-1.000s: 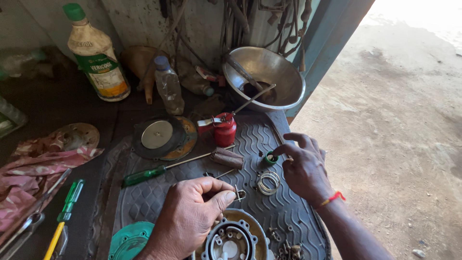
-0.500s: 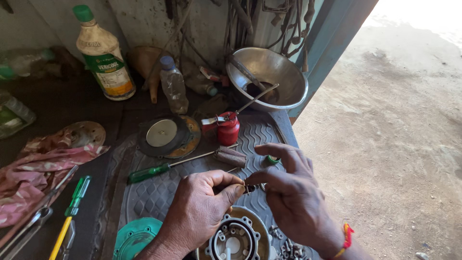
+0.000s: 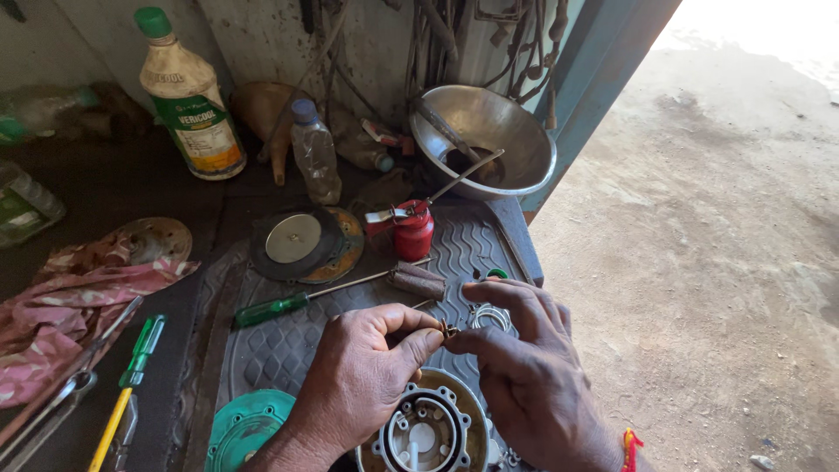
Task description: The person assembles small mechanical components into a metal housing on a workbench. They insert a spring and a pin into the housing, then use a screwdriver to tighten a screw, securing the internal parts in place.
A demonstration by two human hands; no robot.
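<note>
I am pinching a small brownish metal part (image 3: 449, 330) between the fingertips of both hands, so each grip is clenched on it: my left hand (image 3: 363, 376) is closing thumb and forefinger on it from the left, and my right hand (image 3: 524, 367) is meeting it from the right with thumb and forefinger, the other fingers fanning out above. The part is too small for me to tell its exact shape. It is hovering just above the ribbed grey rubber mat (image 3: 288, 345) that is covering this end of the tabletop (image 3: 131, 188).

Directly beneath my hands a round metal housing (image 3: 426, 428) with a ring of cut-outs is lying on the mat. Just behind my right fingers a thin wire ring (image 3: 489, 316) is resting on the mat, and a small rusty cylinder (image 3: 416, 280) is lying beside the shaft of a green-handled screwdriver (image 3: 271, 308). A teal disc (image 3: 245, 426) is sitting at the mat's near left edge.

Farther back a red oil can (image 3: 412, 231) with a long spout is standing near a dark round plate (image 3: 301, 243) with a shiny centre. Behind them a steel bowl (image 3: 485, 144) is leaning by the blue door frame, a small clear plastic bottle (image 3: 315, 157) is standing upright, and a large green-capped bottle (image 3: 188, 100) is standing against the wall. At far left a pink rag (image 3: 61, 306) is lying crumpled, with a yellow-and-green screwdriver (image 3: 122, 393) next to it.
</note>
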